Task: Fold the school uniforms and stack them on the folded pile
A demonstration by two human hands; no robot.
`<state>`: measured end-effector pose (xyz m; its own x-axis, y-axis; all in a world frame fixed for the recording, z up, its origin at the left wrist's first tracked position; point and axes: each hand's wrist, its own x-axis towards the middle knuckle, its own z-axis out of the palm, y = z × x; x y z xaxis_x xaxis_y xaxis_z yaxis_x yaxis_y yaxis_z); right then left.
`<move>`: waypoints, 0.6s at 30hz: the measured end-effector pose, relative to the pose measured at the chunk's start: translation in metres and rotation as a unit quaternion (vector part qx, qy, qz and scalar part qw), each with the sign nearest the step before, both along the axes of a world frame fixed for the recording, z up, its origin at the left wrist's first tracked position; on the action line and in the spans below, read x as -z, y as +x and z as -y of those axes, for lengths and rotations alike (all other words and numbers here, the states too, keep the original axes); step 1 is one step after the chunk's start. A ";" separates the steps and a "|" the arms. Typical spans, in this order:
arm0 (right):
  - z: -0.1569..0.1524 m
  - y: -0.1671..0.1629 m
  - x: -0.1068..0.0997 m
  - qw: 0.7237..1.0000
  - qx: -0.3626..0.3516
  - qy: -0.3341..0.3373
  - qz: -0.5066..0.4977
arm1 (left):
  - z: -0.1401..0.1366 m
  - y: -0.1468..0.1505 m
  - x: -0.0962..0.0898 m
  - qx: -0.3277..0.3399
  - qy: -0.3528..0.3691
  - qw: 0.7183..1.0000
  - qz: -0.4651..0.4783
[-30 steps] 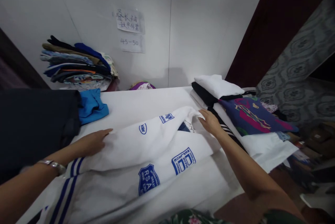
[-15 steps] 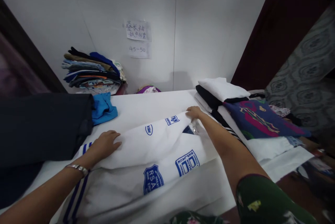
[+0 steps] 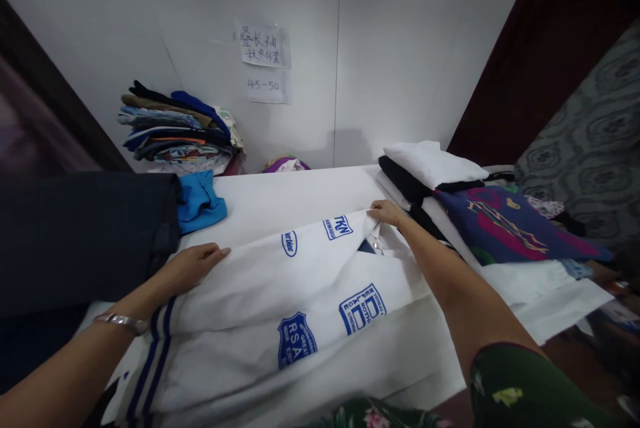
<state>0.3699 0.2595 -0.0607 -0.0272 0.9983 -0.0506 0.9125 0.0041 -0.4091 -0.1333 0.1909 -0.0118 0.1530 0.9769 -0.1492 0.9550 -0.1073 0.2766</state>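
Observation:
A white jacket (image 3: 245,305) lies across the table in front of me, with blue printed badges and navy stripes along its left end. My left hand (image 3: 193,267) is closed on the far edge of the jacket, thumb and fingers pinched together. At the far right corner, by the collar, my right hand (image 3: 385,212) pinches the fabric. Just below it the neck opening shows a dark blue patch and a small shiny piece. Between my two hands the far edge runs fairly straight. The near part of the jacket lies loosely creased.
Folded clothes are stacked (image 3: 175,131) at the back left. Dark cloth (image 3: 80,241) and a blue garment (image 3: 200,201) lie to the left. On the right is another pile with a white folded piece (image 3: 435,165) and a purple patterned garment (image 3: 520,228). Paper notes (image 3: 265,48) hang on the wall.
My left hand's fingers, spread on the cloth before, have closed on the jacket's far edge. The edge looks straighter, and the striped end is more exposed. My right hand still grips the collar corner.

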 end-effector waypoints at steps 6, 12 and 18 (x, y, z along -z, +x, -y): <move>-0.006 -0.021 0.009 0.996 0.027 -0.016 0.085 | -0.009 0.013 0.038 0.014 -0.031 0.992 -0.118; 0.002 -0.041 0.004 0.992 0.028 0.022 0.117 | -0.003 0.017 0.034 -0.001 0.024 0.994 -0.105; 0.037 -0.086 -0.003 0.989 -0.109 0.080 0.058 | 0.022 0.029 0.041 0.071 0.112 0.990 -0.051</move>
<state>0.2837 0.2225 -0.0581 -0.2456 0.9649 0.0929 0.9237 0.2620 -0.2797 -0.1045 0.1688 -0.0525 0.2868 0.9569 0.0461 0.9476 -0.2904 0.1334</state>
